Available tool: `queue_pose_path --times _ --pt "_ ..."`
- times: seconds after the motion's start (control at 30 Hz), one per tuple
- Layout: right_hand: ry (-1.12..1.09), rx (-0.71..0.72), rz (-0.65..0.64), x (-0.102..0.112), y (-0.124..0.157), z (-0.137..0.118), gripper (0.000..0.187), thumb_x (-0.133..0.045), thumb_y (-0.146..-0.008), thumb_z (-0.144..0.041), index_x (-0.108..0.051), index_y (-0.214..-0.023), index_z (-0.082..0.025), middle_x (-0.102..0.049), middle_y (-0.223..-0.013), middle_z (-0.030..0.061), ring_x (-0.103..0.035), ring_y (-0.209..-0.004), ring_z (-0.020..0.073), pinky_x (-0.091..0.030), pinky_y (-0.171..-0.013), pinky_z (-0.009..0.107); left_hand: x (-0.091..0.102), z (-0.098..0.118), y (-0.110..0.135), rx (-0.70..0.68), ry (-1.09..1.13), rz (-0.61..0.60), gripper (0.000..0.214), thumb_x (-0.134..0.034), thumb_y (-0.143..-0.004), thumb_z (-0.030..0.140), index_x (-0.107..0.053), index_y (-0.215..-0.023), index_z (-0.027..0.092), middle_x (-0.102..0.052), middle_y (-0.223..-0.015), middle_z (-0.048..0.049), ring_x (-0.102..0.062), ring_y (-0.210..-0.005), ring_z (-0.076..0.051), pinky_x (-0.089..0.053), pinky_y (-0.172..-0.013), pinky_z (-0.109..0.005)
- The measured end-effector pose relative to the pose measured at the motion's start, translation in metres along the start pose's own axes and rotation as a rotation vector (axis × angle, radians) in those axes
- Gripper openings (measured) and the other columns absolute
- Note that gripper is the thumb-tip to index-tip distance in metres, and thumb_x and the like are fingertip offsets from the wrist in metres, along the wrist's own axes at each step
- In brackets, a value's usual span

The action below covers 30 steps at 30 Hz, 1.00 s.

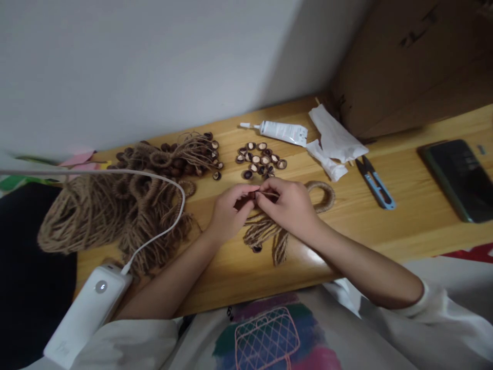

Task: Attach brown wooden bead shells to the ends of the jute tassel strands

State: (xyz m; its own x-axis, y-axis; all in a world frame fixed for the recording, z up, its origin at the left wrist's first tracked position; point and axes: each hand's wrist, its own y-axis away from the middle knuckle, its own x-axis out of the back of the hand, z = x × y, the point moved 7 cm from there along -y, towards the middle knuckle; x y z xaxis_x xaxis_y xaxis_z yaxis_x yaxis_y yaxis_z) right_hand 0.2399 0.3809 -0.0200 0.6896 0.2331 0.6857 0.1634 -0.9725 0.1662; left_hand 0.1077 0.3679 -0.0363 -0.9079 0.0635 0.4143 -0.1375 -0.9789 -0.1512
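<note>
Jute strand [268,194] pinched between left hand [227,213] and right hand [290,205], both ends covered by fingertips. Jute ring [326,194] half hidden behind right hand. Print on glue tube [285,132] too small to read. Phone [458,177], cardboard box [408,61] cut off at right edge. Twine ball [73,216] blurred. Dark shape [23,277] at left edge cut off, unidentifiable.

Home craft desk [385,226]: jute twine [73,216], glue tube [283,131].
</note>
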Motion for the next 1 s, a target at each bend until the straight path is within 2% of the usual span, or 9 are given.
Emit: queue_pose_path --times 0.6,1.0 --pt "-0.026 -0.019 -0.034 0.0007 -0.0019 0.0011 0.014 -0.057 -0.077 -0.027 -0.068 -0.079 -0.019 -0.070 -0.076 0.0017 -0.063 -0.071 0.0157 -0.040 -0.065 0.024 0.0004 0.0002 0.0008 -0.057 -0.017 0.022 0.028 -0.058 -0.074 0.003 -0.067 -0.096 0.018 -0.073 -0.091 -0.0015 -0.067 -0.079 -0.010 -0.054 -0.076 -0.022" --pt "-0.017 0.006 -0.012 -0.0008 -0.0017 0.0007 0.015 -0.056 -0.078 -0.028 -0.068 -0.079 -0.019 -0.070 -0.076 0.0021 -0.062 -0.070 0.0155 -0.040 -0.065 0.025 -0.0007 -0.0012 0.0004 -0.012 0.004 0.008 0.028 -0.058 -0.074 0.004 -0.067 -0.096 0.018 -0.073 -0.092 -0.0023 -0.066 -0.080 -0.011 -0.054 -0.076 -0.023"
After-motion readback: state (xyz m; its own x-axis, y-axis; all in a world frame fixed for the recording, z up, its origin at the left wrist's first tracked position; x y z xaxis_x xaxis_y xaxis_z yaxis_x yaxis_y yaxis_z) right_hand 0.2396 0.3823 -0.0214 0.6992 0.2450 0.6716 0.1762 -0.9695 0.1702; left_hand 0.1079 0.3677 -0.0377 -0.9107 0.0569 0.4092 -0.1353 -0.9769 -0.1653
